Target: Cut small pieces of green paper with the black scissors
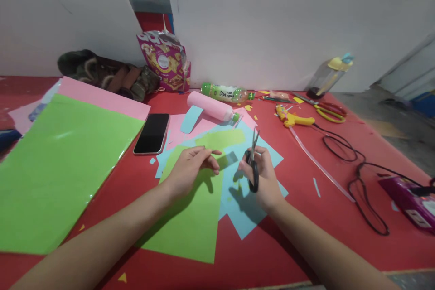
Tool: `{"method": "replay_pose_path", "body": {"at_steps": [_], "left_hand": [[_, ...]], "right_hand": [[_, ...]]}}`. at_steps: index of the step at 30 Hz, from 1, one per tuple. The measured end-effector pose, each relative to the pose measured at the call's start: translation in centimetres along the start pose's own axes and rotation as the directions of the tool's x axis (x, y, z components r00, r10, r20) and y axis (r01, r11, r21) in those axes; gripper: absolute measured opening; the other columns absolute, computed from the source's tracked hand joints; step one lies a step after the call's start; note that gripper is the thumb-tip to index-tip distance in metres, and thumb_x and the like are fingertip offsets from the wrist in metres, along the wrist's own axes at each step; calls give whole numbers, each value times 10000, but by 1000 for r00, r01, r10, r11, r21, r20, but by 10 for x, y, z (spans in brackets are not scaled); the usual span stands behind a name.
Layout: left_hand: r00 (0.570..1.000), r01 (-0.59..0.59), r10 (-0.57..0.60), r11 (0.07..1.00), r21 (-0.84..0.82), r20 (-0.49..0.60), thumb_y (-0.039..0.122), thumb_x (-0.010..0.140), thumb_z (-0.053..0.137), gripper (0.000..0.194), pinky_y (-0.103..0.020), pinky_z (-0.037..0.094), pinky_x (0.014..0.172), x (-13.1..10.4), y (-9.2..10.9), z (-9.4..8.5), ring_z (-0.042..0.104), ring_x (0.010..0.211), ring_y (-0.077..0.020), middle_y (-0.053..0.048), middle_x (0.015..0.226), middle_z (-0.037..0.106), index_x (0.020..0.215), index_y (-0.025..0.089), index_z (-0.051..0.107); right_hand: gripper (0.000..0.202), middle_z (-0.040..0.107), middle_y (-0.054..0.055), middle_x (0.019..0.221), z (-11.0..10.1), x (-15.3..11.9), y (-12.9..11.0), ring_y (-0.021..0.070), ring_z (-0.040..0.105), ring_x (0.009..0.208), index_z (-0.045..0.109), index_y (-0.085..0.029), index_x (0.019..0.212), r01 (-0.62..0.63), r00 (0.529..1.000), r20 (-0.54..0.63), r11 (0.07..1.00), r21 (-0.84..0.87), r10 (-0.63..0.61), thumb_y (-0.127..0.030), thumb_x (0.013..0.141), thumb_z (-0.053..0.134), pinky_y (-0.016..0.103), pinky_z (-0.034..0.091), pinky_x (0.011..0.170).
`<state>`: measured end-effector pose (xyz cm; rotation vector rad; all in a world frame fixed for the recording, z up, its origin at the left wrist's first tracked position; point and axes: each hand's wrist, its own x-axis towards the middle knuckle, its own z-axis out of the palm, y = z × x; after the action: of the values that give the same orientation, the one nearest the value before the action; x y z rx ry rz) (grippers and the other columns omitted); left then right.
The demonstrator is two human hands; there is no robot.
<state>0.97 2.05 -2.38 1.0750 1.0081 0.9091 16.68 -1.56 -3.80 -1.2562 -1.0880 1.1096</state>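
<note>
My right hand (267, 174) is closed on a pair of scissors (252, 163) with black handles, its narrow blades pointing up and slightly parted. To its left, my left hand (193, 167) has bent fingers above the papers. A small greyish strip (231, 158) shows beside its fingertips; whether they grip it is unclear. Beneath the hands lie a green sheet (195, 222) and overlapping light blue sheets (246, 222). Just beyond them is a bottle wrapped in pink paper (210, 106), with a blue paper piece (192, 119) against it.
A phone (152, 133) and wrapped green paper (61, 163) lie left. Behind stand a snack bag (166, 61) and a lying green-labelled bottle (224, 93). At right are a yellow glue gun (295, 119), its cable, red-and-yellow-handled scissors (329, 111), a clear bottle (328, 77) and a purple box (409, 201).
</note>
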Motion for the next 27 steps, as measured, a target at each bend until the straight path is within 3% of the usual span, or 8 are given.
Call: {"method": "replay_pose_path", "body": {"at_steps": [5,10,15,27], "left_hand": [[992,-103,92,987,-128,-88,229,766,442,175,-223,437,542,-1,2,-1,523,462,-89,21,496,572,694,131,567],[990,-118,116,993,-14,-77,212,775,416,213,-228,429,559,-6,9,-1,527,462,-91,21,481,572,611,134,527],[991,-126,133,964,236,-14,197,781,399,243,-232,429,595,-14,13,5,542,495,-102,24,472,564,576,142,519],[992,-117,120,841,528,30,205,777,371,300,-224,412,557,-25,11,14,543,547,-126,0,509,564,506,163,493]], "right_hand": [[292,435,-29,698,1,-9,-4,122,424,611,349,-225,880,31,955,295,994,-102,0,-306,696,561,287,372,570],[258,419,-37,662,0,-12,-8,111,408,580,358,-207,822,-27,860,499,987,-155,102,-319,706,561,286,360,566],[234,408,-37,665,2,-13,-10,113,394,595,354,-204,799,-24,849,519,988,-154,102,-285,701,551,285,349,573],[228,490,9,751,2,-15,-6,144,453,675,394,-203,813,-9,868,487,986,-169,92,-288,704,576,308,382,619]]}}
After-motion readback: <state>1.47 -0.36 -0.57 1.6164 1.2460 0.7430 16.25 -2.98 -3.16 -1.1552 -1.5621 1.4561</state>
